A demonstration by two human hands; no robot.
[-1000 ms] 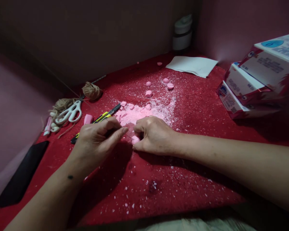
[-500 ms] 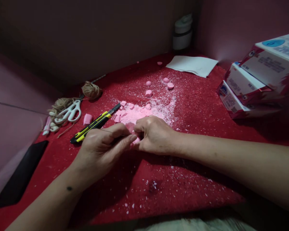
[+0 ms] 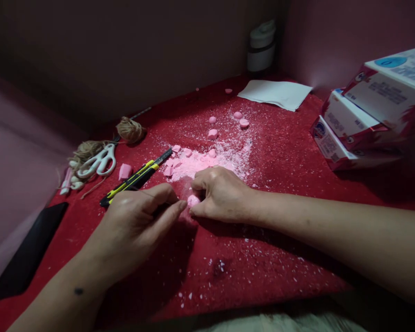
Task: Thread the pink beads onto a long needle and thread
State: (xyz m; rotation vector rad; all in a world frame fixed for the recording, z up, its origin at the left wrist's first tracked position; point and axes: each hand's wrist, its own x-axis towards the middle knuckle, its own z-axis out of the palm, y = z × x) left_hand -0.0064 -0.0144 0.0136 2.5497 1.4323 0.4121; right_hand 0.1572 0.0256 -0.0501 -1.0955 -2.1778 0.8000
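My right hand (image 3: pixel 221 193) rests on the red cloth (image 3: pixel 249 258) with its fingers curled round a small pink piece (image 3: pixel 193 200). My left hand (image 3: pixel 138 221) is closed in a pinch on a thin dark tool whose tip points at that piece; most of the tool is hidden by my fingers. Just beyond my hands lies a heap of pink shavings and chunks (image 3: pixel 197 161). A yellow and black utility knife (image 3: pixel 134 177) lies to the left of the heap.
Several small pink rounded pieces (image 3: pixel 212 133) lie farther back. White scissors (image 3: pixel 98 161), twine (image 3: pixel 129 130) and a pink block (image 3: pixel 125 171) sit at the left. Stacked cartons (image 3: pixel 363 120) stand at the right, white paper (image 3: pixel 276 93) and a jar (image 3: pixel 262 46) at the back, a black object (image 3: pixel 27 253) at the left edge.
My left hand has drawn back toward me and a little to the left, uncovering the pink piece under my right fingers. My right hand has stayed in place.
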